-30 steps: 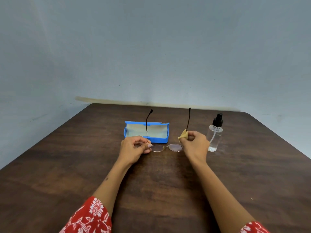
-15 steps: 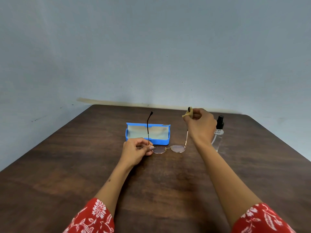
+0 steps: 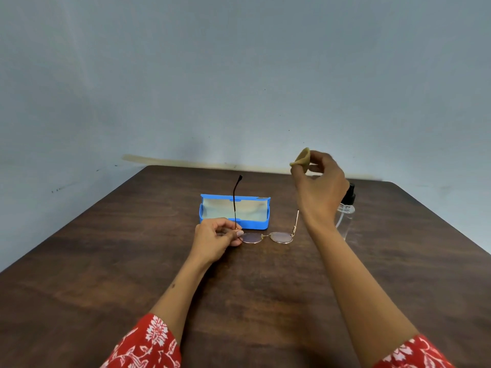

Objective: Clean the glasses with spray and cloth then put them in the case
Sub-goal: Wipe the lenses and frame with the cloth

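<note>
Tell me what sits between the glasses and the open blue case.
In the head view, only a narrow strip of bare table separates the glasses from the case; the left hand holds the glasses' end there.

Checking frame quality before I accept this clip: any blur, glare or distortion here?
Head view: light is soft and even, no glare on the glasses; right hand with the cloth is slightly motion-blurred; wide-angle lens splays the table edges.

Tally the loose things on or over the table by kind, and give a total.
Glasses: 1
Case: 1
Cloth: 1
Spray bottle: 1
Total: 4
</note>
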The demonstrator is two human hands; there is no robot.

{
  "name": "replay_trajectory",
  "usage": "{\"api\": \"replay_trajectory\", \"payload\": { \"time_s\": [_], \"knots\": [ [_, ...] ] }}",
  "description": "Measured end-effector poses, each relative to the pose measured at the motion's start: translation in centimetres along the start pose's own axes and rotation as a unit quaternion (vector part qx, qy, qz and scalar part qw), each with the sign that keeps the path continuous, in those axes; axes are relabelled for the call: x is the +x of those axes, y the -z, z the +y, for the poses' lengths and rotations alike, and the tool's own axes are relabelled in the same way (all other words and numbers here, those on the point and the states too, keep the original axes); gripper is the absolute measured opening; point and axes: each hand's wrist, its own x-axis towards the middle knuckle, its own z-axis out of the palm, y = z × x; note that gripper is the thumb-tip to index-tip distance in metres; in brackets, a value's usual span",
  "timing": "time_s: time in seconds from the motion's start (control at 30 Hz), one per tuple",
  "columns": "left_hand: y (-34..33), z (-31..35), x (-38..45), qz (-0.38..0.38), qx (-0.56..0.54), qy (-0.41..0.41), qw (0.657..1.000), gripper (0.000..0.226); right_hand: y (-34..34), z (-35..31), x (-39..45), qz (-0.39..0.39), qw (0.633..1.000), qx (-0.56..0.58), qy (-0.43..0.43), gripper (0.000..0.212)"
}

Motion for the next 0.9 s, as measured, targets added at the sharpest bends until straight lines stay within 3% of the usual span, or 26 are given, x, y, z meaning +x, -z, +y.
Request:
{"api": "replay_trajectory", "payload": {
  "time_s": [0.1, 0.17, 0.23, 0.33, 0.47, 0.6, 0.7, 0.77, 0.9],
  "knots": [
    [0.1, -0.1, 0.0, 0.002, -0.003, -0.004, 1.0, 0.007, -0.3, -0.9, -1.5, 0.042, 0.99, -0.025, 0.131, 0.018],
    [0.1, -0.1, 0.0, 0.002, -0.005, -0.005, 1.0, 0.007, -0.7, -1.0, -2.8, -0.008, 0.986, -0.041, 0.164, 0.018],
    [0.1, -0.3, 0.0, 0.002, -0.012, -0.01, 1.0, 0.007, -1.4, -0.7, -4.3, -0.112, 0.982, -0.068, 0.135, 0.014],
    [0.1, -0.5, 0.1, 0.004, -0.022, -0.023, 0.999, 0.011, -2.5, 0.4, -6.0, -0.253, 0.962, -0.1, 0.007, 0.011],
    [0.2, -0.6, 0.2, -0.002, 0.001, -0.04, 0.999, 0.018, -3.5, 1.2, -7.2, -0.34, 0.931, -0.098, -0.085, 0.015],
    [0.2, -0.3, 0.0, -0.011, 0.01, -0.051, 0.999, 0.02, -4.1, 1.1, -7.6, -0.348, 0.927, -0.101, -0.101, 0.012],
    [0.1, -0.3, -0.1, -0.008, -0.018, -0.036, 0.999, 0.009, -4.4, 0.3, -6.9, -0.3, 0.947, -0.063, -0.096, 0.013],
    [0.0, -0.4, 0.0, -0.007, -0.031, -0.031, 0.999, 0.016, -4.6, -0.3, -6.4, -0.263, 0.96, -0.009, -0.092, 0.011],
    [0.0, -0.4, 0.1, -0.007, -0.022, -0.033, 0.999, 0.013, -4.8, -0.2, -6.8, -0.26, 0.961, -0.005, -0.098, 0.011]
  ]
}}
